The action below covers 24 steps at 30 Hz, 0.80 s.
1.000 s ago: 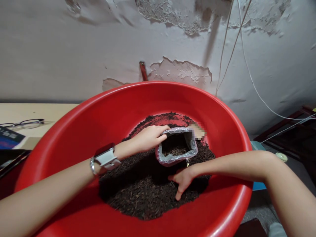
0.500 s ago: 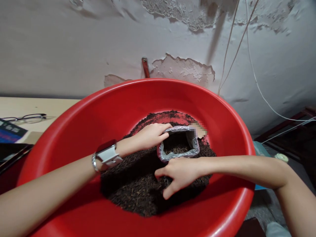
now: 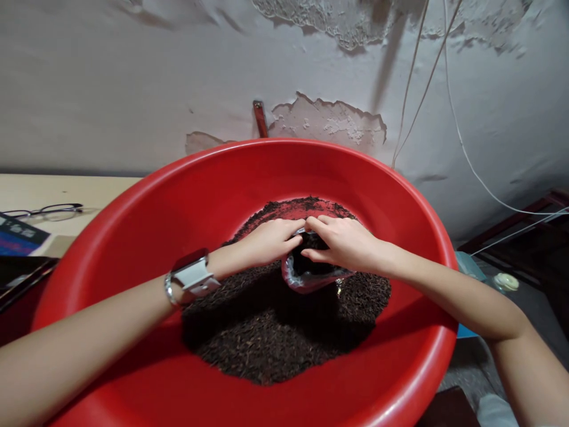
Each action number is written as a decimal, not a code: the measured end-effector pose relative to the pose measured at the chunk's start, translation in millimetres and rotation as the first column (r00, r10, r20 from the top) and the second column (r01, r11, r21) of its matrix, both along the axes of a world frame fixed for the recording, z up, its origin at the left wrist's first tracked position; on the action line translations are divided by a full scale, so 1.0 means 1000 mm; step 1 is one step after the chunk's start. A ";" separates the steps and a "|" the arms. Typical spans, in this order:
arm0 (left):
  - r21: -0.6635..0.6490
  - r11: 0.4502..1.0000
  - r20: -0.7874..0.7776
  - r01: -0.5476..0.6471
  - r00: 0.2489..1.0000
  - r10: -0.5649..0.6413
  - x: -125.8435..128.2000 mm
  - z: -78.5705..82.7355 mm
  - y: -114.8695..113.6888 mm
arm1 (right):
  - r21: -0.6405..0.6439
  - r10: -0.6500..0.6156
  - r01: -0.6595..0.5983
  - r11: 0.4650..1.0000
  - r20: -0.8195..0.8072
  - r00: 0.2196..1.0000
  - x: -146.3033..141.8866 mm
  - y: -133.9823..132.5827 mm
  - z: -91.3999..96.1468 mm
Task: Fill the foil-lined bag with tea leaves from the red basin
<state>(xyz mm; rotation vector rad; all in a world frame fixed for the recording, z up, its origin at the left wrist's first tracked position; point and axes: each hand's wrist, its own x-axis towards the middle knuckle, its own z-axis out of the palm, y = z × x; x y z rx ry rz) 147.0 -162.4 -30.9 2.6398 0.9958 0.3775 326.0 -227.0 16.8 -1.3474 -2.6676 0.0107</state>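
A clear plastic bag (image 3: 299, 280) with dark soil inside stands on the heap of soil in the red basin (image 3: 186, 187). My left hand (image 3: 278, 238) is closed on the left side of the bag's rim, thumb at the mouth. Over the bag's mouth is my right hand (image 3: 344, 242), palm down, its thumb apart from its bent fingers and dark soil visible between them. It covers the right part of the rim. Loose, chip-like dark soil (image 3: 267, 341) spreads around and in front of the bag.
Glasses (image 3: 57, 209) and a dark printed packet (image 3: 20, 234) lie on the pale tabletop (image 3: 102, 187) at left. Behind the basin rises a peeling wall (image 3: 133, 89). Cords (image 3: 460, 136) hang at right, above a small pale-lidded jar (image 3: 507, 281).
My right hand has moved up and away from me, from the soil in front of the bag to over its mouth. My left hand keeps its hold on the rim.
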 end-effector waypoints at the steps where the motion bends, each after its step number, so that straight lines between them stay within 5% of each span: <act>1: -0.003 1.000 -0.002 0.001 1.000 -0.001 0.000 0.000 0.000 | 0.021 -0.001 0.001 1.000 0.008 1.000 0.000 0.000 0.000; 6: -0.019 1.000 -0.009 0.019 1.000 -0.020 -0.001 0.000 0.001 | 0.039 -0.015 0.020 0.999 -0.115 0.993 0.004 0.000 0.016; 10: -0.013 1.000 -0.047 -0.003 0.999 0.003 -0.001 0.000 0.001 | 0.061 -0.228 0.237 0.970 -0.131 0.965 0.017 0.012 0.037; 13: -0.015 1.000 -0.083 -0.024 0.996 0.023 0.000 0.001 0.000 | 0.046 -0.410 0.408 0.912 0.035 0.912 0.031 0.028 0.040; 15: -0.002 1.000 -0.100 -0.026 0.995 0.025 0.001 0.002 0.000 | -0.025 -0.442 0.460 0.888 0.238 0.865 0.040 0.038 0.029; 19: 0.014 1.000 -0.105 -0.017 0.994 0.019 0.001 0.004 0.001 | -0.333 -0.309 0.516 0.789 0.511 0.802 0.059 0.045 -0.016; 22: 0.020 1.000 -0.111 -0.019 0.994 0.021 0.002 0.004 0.001 | -0.434 -0.318 0.527 0.731 0.467 0.825 0.076 0.039 -0.052; 24: 0.031 0.999 -0.120 -0.020 0.993 0.024 0.002 0.004 0.001 | -0.408 -0.389 0.507 0.759 0.340 0.856 0.086 0.033 -0.069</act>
